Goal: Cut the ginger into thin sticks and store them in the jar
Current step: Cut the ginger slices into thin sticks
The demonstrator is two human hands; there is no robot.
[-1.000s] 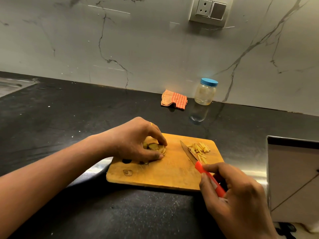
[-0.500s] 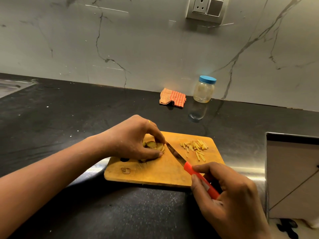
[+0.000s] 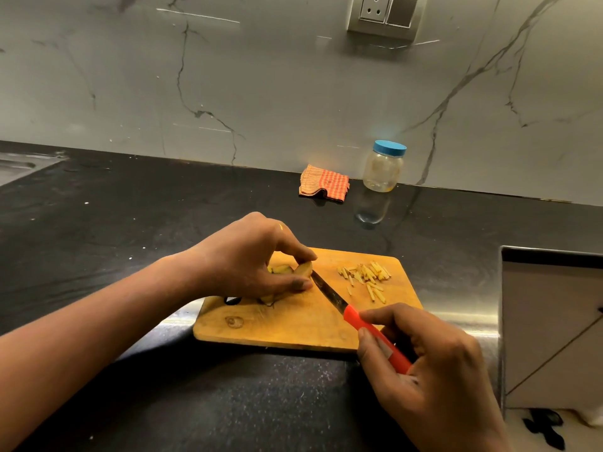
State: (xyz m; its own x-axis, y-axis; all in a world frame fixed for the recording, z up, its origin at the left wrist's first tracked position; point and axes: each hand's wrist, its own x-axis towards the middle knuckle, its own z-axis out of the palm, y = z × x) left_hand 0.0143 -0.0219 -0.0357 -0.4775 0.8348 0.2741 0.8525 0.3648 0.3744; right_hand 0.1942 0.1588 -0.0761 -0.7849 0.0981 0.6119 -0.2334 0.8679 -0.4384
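Pinching ginger (image 3: 304, 268) between left hand (image 3: 241, 259) thumb and forefinger; right hand (image 3: 437, 363) fingers gripping knife (image 3: 352, 316), blade touching ginger.

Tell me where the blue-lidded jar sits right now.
In the head view, the jar stands at the back of the counter against the wall, just right of the checked cloth, beyond the cutting board.

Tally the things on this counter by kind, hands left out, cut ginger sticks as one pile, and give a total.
cutting board: 1
knife: 1
jar: 1
cloth: 1
pile of ginger sticks: 1
Total: 5
The ginger under the left hand is partly hidden, so uncounted.
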